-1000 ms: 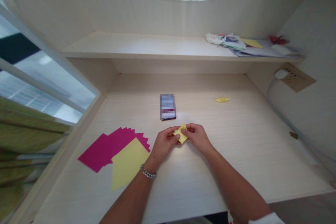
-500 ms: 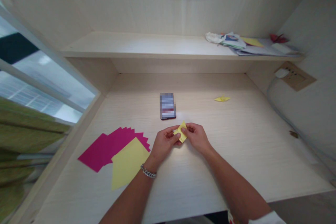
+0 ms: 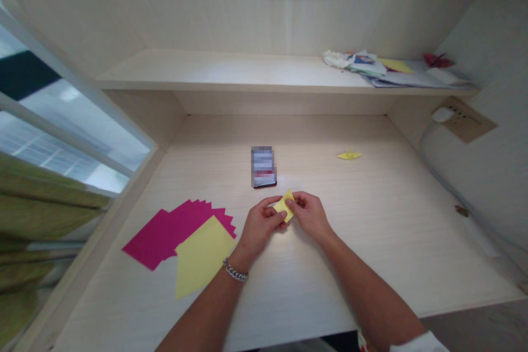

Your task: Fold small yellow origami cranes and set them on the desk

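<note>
A small folded piece of yellow paper is held between both hands, a little above the desk. My left hand is closed on its left and lower side, the thumb lying on top. On the other side my right hand pinches the paper's right edge between thumb and fingers. Parts of the paper are hidden under the fingertips. Beyond the hands lies a phone with a blurred screen. Farther right rests a small yellow folded-paper figure.
To the left, magenta paper sheets lie fanned out, with a yellow sheet over them beside my left forearm. A shelf above the desk's back holds papers. At right, a cable runs from a wall socket.
The yellow paper has shifted and turned very slightly between my fingers. My left hand and wrist have moved a touch to the right. Everything on the desk lies as before.
</note>
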Tool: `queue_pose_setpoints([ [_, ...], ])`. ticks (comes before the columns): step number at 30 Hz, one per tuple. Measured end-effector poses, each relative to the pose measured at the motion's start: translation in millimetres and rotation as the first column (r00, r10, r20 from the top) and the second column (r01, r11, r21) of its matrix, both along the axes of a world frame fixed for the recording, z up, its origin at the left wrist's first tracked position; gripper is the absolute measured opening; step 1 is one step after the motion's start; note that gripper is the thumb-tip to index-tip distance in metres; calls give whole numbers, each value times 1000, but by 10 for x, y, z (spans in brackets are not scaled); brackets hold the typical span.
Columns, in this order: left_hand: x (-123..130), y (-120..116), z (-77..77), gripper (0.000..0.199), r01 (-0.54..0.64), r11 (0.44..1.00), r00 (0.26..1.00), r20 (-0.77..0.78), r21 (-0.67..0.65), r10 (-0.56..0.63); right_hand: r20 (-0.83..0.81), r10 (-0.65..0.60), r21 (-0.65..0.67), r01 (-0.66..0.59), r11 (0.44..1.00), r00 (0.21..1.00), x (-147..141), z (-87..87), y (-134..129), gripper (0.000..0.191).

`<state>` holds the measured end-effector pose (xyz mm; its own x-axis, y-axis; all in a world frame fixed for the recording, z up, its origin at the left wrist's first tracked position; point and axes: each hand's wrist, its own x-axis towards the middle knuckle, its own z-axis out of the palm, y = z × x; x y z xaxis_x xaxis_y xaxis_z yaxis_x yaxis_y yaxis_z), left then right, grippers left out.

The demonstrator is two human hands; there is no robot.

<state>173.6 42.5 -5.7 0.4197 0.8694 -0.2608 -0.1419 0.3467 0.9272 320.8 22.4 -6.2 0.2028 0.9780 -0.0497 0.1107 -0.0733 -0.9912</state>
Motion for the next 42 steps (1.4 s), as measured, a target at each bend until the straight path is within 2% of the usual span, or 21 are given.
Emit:
queue_pose_setpoints([
  [6, 9, -14, 13, 54, -20, 998, 999, 40, -58, 22, 15, 7, 22, -7, 1000, 1000, -2, 3, -6, 23],
  [13, -16, -8, 15, 62, 4, 999, 999, 37, -48, -2, 40, -24, 31, 23, 999, 999, 26, 8, 3, 23],
  [19, -28, -39, 84, 52, 90, 993, 992, 91, -77, -83, 37, -46, 47, 44, 998, 998, 55, 9, 12, 23],
  [23, -14, -56, 95, 46, 100, 988, 985, 149, -114, -82, 64, -21, 46, 18, 999, 998, 37, 32, -6, 22],
  [28, -9, -34, 25, 42, 89, 995, 995, 51, -43, -87, 78, -12, 50, 8, 999, 997, 14, 48, -22, 20],
  [33, -91, 14, 59, 55, 149, 989, 988, 51, -22, -148, 7, 26, 14, -26, 1000, 1000, 39, 22, -10, 21],
  [37, -127, 56, 93, 46, 52, 998, 995, 88, -37, -49, -27, 73, -8, -73, 997, 997, 35, 5, -5, 21],
  [42, -94, 98, 30, 25, -40, 999, 999, -31, 29, 41, -179, 114, -51, -125, 991, 977, 36, 40, -8, 20],
])
